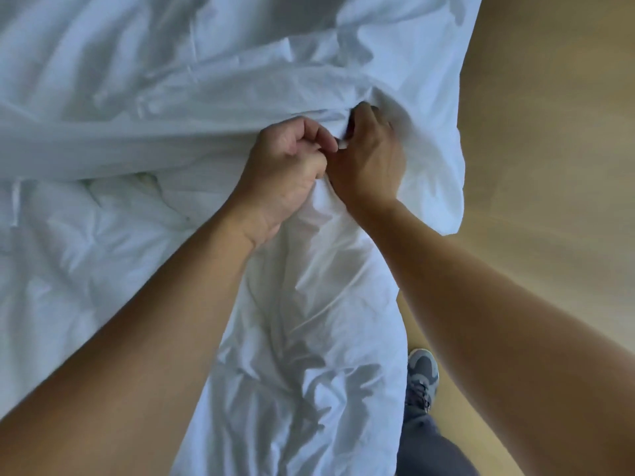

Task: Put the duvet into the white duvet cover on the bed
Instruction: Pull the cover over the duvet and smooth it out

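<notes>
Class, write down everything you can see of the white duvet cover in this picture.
The duvet cover is white, thin-looking cloth, heavily creased, filling the upper picture. A flat hem band runs from the left edge to where the left hand and right hand both grip bunched cloth near its right corner, which droops beside the wooden floor. Quilted duvet shows below the band.

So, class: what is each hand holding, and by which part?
Both hold the white duvet cover at its bunched corner. The left hand clenches gathered fabric, and the right hand pinches a fold beside it.
</notes>
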`<state>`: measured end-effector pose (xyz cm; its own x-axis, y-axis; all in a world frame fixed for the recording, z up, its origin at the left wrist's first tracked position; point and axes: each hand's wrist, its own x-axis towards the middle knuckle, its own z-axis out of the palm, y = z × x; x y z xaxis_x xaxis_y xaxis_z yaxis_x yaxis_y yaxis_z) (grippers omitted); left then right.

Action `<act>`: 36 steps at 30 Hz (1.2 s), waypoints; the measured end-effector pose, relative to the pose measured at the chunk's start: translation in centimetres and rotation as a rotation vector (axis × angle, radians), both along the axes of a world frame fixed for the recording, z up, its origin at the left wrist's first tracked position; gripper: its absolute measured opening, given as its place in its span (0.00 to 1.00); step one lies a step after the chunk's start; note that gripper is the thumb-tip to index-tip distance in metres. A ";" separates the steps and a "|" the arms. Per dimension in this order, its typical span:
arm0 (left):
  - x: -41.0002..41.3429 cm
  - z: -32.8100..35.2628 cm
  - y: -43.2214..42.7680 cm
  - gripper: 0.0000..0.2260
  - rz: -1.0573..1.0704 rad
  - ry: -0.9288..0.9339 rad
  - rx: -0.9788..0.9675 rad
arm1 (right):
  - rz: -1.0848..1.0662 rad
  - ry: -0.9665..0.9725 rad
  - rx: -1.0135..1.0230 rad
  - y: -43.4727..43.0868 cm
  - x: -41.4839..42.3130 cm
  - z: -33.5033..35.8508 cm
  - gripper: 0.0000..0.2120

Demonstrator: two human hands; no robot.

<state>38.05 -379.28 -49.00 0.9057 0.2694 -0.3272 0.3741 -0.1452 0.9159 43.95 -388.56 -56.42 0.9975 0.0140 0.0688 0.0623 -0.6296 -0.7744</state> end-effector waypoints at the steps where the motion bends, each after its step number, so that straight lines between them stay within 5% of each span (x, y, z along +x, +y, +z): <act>1: -0.2 -0.5 -0.2 0.09 0.017 0.011 0.084 | -0.054 0.065 0.004 -0.1 0.3 -0.3 0.08; 4: -1.2 -3.0 -1.6 0.19 0.015 0.150 0.678 | -0.146 0.285 -0.100 -1.2 1.2 -1.5 0.05; 7: -1.3 -5.6 -2.7 0.27 -0.071 0.330 0.902 | -0.065 0.411 -0.263 -2.1 1.1 -2.5 0.13; 11: 0.7 -6.6 -0.3 0.14 -0.088 0.273 0.712 | 0.077 0.493 -0.168 -2.6 1.2 -2.1 0.16; 14: 0.3 -4.0 2.2 0.12 0.215 0.052 0.181 | 0.068 0.568 -0.037 -2.7 -0.2 -1.2 0.21; 16: 0.7 -2.1 5.5 0.13 0.491 -0.123 -0.006 | 0.122 0.563 0.085 -2.3 -2.1 -0.4 0.18; 18: 2.4 -0.9 9.4 0.14 0.751 -0.184 0.097 | 0.117 0.648 0.253 -1.5 -3.8 0.3 0.06; 20: 4.5 -0.7 11.8 0.17 0.843 -0.160 0.331 | 0.141 0.666 0.208 -0.8 -4.6 0.3 0.06; 23: 4.2 -2.2 9.3 0.19 0.502 0.038 0.549 | 0.167 0.663 0.094 -0.1 -4.9 0.7 0.05; 26: -3.1 -3.1 4.9 0.32 0.228 0.175 0.821 | 0.167 0.660 0.106 0.2 -5.5 0.8 0.14; 31: -9.9 -4.4 0.2 0.13 0.104 0.206 0.476 | 0.282 0.565 -0.004 0.3 -5.6 0.1 0.10; 36: 1.7 -2.8 11.0 0.19 0.395 0.107 0.653 | 0.359 0.573 -0.089 0.6 -6.0 -0.6 0.13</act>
<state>39.77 -368.32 -51.80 0.6748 0.7346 -0.0710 0.5923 -0.4816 0.6459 37.98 -387.96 -57.03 0.8087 0.3320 -0.4856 -0.1251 -0.7095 -0.6935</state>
